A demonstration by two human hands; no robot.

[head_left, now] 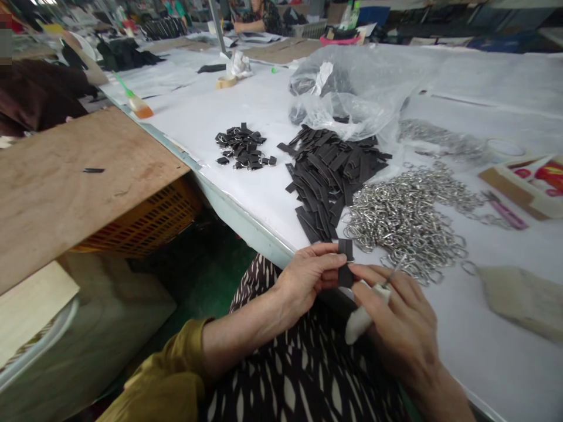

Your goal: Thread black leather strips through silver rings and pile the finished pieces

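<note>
My left hand (pixel 303 275) pinches a short black strip (pixel 345 249) upright between thumb and fingers, just above my lap at the table edge. A small metal ring (pixel 350 262) appears to sit across the strip's middle. My right hand (pixel 400 316) is closed around a tool with a white handle (pixel 360 322) and a thin metal shaft; its exact kind is unclear. The right fingertips touch the strip's right side. Just beyond my hands lies a heap of black strips (pixel 325 170), beside a pile of silver metal rings (pixel 404 217).
Farther left on the white table (pixel 185 105) lies a small cluster of black strips with rings (pixel 244 146). Clear plastic bags (pixel 352 82), a tape roll (pixel 226 82), a glue bottle (pixel 139 106), pink-handled snips (pixel 505 212) and a cardboard box (pixel 514 184) lie around. A wooden board (pixel 88 187) adjoins left.
</note>
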